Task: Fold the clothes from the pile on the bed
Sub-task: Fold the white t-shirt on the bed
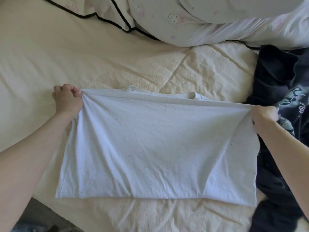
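A white garment (150,144) lies on the cream bed (100,67), folded over so that its near edge is a crease and its hem stretches taut across the far side. My left hand (67,99) grips the hem's left corner. The right corner is held by my right hand (263,117), with the fingers curled round the cloth. White straps of the garment (192,95) stick out beyond the hem. A pile of dark clothes (282,91), one with a pale print, lies at the right, partly under my right forearm.
A pale printed duvet (217,20) is bunched along the far side. A cream pillow with black piping (107,12) lies at the back. The bed's near left edge drops to the floor (33,220).
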The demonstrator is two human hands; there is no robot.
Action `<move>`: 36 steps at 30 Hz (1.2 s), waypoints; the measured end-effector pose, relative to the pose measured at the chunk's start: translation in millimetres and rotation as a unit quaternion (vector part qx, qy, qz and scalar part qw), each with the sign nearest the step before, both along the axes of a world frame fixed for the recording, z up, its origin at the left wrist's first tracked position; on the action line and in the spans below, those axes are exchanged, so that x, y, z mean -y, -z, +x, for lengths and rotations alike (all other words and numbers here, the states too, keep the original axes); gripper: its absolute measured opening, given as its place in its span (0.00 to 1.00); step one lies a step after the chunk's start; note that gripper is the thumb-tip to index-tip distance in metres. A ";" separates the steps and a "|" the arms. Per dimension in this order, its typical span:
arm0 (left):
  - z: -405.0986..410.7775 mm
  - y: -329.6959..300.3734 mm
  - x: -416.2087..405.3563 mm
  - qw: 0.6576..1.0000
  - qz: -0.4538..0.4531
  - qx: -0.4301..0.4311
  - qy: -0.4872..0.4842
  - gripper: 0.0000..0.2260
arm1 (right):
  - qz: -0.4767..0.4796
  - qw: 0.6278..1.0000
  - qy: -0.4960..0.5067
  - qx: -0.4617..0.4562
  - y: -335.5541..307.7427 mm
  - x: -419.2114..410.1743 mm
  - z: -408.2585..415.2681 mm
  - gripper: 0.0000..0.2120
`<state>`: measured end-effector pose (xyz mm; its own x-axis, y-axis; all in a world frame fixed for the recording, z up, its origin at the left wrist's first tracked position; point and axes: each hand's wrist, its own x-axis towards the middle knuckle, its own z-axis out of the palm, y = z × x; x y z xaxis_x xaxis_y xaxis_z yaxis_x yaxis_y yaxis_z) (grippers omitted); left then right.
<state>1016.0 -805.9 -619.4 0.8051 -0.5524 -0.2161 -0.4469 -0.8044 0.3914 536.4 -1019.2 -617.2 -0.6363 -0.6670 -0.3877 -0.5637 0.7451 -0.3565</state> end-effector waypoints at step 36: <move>-114.0 -38.7 -220.9 0.769 -0.226 -0.308 -0.513 0.16 | -0.051 0.827 0.449 0.336 -54.8 -257.8 -57.1 0.16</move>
